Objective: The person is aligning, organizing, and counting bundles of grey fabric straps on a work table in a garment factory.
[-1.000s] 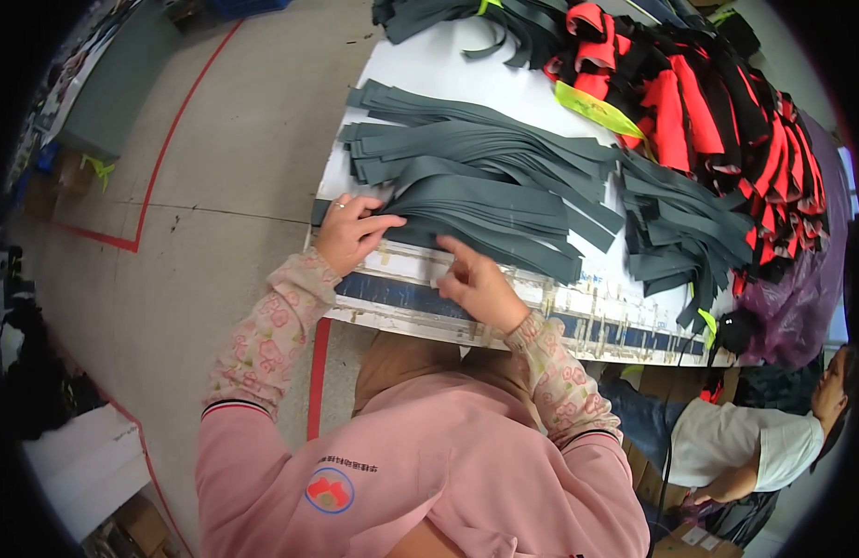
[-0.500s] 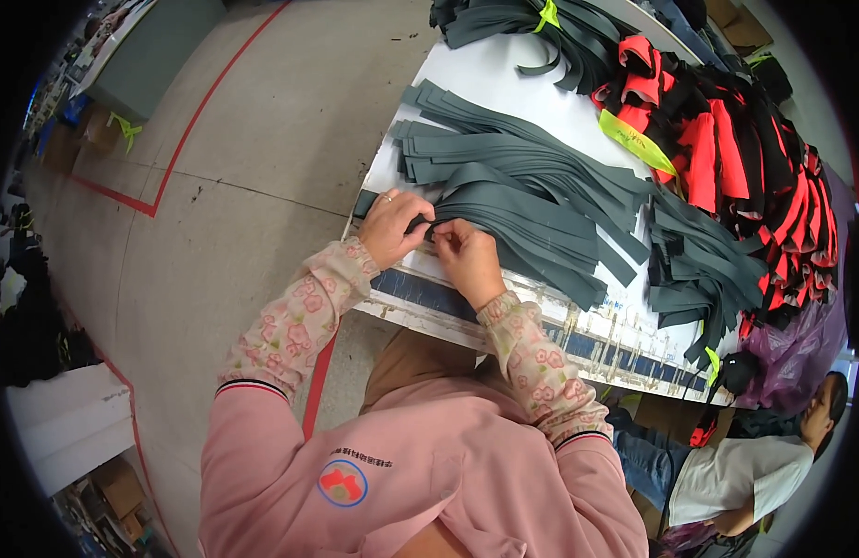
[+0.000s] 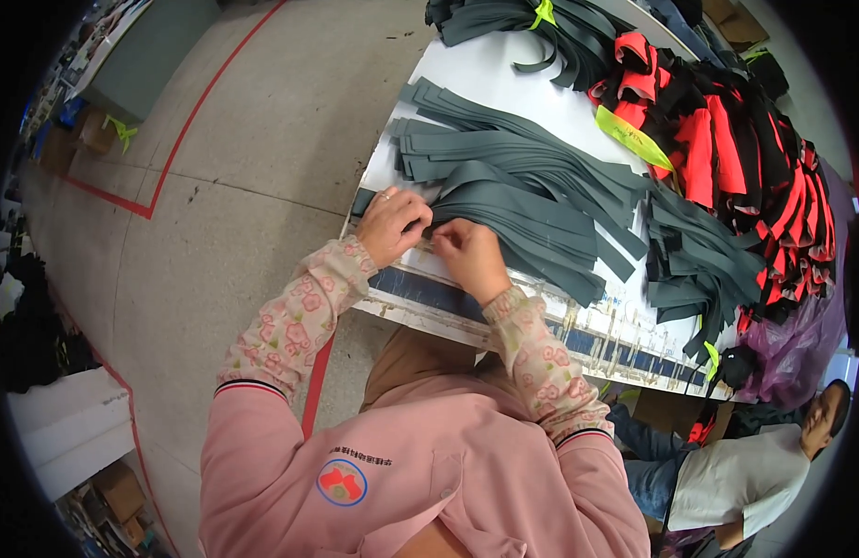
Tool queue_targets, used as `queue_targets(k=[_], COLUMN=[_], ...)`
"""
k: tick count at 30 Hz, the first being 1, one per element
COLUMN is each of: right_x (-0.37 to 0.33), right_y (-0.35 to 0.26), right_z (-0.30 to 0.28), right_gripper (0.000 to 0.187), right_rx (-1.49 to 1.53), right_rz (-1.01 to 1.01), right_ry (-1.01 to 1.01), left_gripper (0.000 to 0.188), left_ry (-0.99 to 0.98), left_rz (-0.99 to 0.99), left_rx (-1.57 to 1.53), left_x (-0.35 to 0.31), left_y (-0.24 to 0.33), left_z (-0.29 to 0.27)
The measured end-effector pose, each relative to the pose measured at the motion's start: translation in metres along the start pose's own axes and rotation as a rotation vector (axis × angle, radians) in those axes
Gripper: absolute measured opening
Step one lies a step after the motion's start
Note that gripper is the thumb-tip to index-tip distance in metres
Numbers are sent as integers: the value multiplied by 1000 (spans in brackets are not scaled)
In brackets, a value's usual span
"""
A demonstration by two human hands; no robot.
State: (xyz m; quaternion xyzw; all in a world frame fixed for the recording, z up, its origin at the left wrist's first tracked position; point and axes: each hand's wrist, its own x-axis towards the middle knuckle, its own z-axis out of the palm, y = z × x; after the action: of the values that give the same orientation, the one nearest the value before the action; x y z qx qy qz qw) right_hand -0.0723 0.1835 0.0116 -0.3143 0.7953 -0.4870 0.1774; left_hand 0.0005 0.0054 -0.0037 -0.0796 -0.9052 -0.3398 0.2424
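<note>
Fanned stacks of dark grey-green fabric strips (image 3: 532, 219) lie across the white table (image 3: 480, 70) in front of me. At the near left end of the closest stack, my left hand (image 3: 392, 226) is closed, its fingers curled against the strip ends. What lies in its grip is dark and mostly hidden. Just to its right, my right hand (image 3: 471, 259) is pinched, thumb against fingers, beside the edge of the same stack. Whatever is in that pinch is too small to name. A narrow gap separates the two hands.
Red and black fabric pieces (image 3: 713, 149) are heaped at the right with a yellow-green tag (image 3: 631, 139). More dark strips (image 3: 699, 256) hang over the table's right end. Another person (image 3: 741, 479) is at the lower right. A grey cabinet (image 3: 150, 60) stands far left.
My hands have drawn slightly apart, and the small black piece seen between them before no longer shows there. The person at the right has shifted a little.
</note>
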Motion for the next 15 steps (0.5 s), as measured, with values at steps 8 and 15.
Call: queue_targets(k=[8,15], right_x=[-58,-85], right_y=[21,42], right_z=[-117,-139], right_gripper=[9,10], right_rx=[85,-154], right_rz=[337,207], right_ry=[148,205], left_gripper=[43,42], left_ry=[-97,-130], left_rz=[11,-17], left_rx=[65,106], left_x=[0,3], left_y=[3,10], left_z=[-7,-10])
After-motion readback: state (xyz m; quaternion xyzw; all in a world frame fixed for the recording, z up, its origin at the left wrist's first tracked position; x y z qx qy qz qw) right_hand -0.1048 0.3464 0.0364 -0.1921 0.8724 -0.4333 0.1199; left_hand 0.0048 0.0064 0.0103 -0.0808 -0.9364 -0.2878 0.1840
